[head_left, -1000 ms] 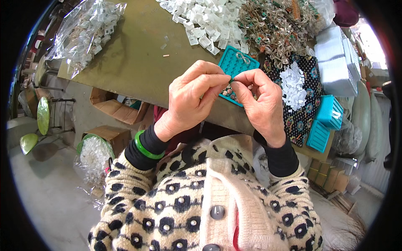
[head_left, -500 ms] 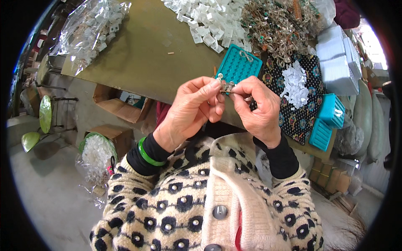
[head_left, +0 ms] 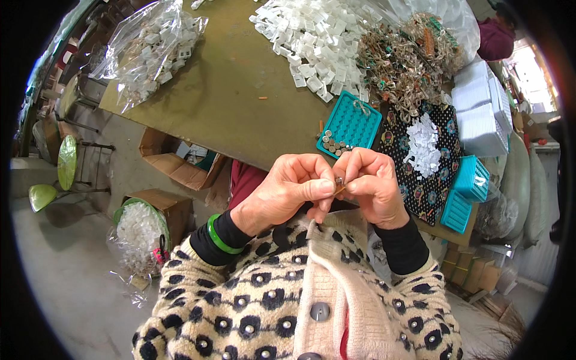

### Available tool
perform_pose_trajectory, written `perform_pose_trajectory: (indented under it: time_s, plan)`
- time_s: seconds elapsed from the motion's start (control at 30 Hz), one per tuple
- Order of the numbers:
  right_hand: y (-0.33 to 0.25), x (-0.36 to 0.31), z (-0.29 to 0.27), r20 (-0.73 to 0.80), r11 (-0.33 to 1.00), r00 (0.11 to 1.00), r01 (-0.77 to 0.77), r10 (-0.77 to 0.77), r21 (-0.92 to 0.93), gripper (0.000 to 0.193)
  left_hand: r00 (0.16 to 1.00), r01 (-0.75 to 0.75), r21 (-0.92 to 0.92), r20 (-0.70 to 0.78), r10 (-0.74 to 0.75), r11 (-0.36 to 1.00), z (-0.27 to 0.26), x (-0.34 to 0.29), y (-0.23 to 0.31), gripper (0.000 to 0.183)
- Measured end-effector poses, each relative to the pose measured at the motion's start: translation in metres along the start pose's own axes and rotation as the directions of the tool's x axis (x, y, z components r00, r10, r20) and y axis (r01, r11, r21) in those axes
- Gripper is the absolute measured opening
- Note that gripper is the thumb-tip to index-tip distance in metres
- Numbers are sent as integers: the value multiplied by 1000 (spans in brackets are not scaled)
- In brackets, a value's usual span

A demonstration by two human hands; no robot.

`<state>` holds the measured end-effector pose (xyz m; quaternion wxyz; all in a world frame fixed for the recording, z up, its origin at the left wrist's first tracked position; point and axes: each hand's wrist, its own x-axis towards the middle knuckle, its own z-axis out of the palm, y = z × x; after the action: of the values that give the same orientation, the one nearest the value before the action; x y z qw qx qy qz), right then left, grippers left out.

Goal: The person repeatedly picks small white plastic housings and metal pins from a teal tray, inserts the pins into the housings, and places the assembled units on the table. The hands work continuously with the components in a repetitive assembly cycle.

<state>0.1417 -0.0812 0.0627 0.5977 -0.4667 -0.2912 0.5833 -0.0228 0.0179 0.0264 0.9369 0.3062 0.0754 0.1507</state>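
The person's left hand [head_left: 297,186] and right hand [head_left: 375,189] met in front of the chest, thumb and finger of each closed in a pinch on a small piece [head_left: 339,181] with a shiny metallic bit and an orange sliver. It sat between the two sets of fingertips, just on the person's side of the teal tray [head_left: 353,120], where small round pieces [head_left: 335,144] lay gathered at the near end. The fingers hid most of it, so its full shape could not be told. It looked very light, its shiny part probably stiff and a little slippery, the sliver perhaps easily bent; a gentle fingertip hold at opposite ends seemed to suit it best.
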Motion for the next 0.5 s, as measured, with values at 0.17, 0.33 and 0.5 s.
perform_pose_trajectory:
  time_s: [0.17, 0.33, 0.5]
  plan:
    - [6, 4, 18, 93, 598, 856, 429, -509, -677, 14, 999, -25, -262, 28, 34, 965, -11, -1, 4, 20]
    - [7, 11, 19, 351, 234, 722, 575, -597, -784, 24, 997, 74, -219, 21, -71, 973, -15, 0, 14, 20]
    - [9, 11, 12, 268, 275, 743, 519, -613, -809, 24, 994, -25, 368, -88, 61, 929, -28, 20, 44, 16]
